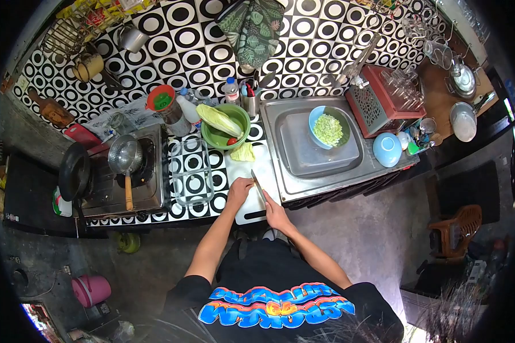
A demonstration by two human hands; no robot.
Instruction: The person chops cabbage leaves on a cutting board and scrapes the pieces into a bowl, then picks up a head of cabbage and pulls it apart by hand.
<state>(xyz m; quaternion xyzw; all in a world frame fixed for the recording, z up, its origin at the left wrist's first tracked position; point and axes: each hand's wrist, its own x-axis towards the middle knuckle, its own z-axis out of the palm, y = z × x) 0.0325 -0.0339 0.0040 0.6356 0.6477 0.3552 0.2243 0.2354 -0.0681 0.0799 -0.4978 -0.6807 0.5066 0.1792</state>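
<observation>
My right hand (276, 215) grips a knife (258, 186), its blade pointing away from me over the white cutting board (264, 171). Just left of the blade is my left hand (241, 190), fingers curled together at the board; whatever they pinch is too small to make out. A pale yellow-green cabbage leaf (243, 152) lies at the board's far end. Behind it stands a green bowl (210, 139) with a napa cabbage (218, 121) and a red tomato (232, 141). A clear rectangular glass dish (210, 182) sits left of the board.
Right of the board is a steel sink (280, 171), where a blue bowl (313, 124) holds chopped pale-green vegetable (328, 129). A stove with a wooden-handled saucepan (125, 153) and a black pan (74, 171) stands left. A light-blue bowl (387, 150) rests by the red rack (377, 97).
</observation>
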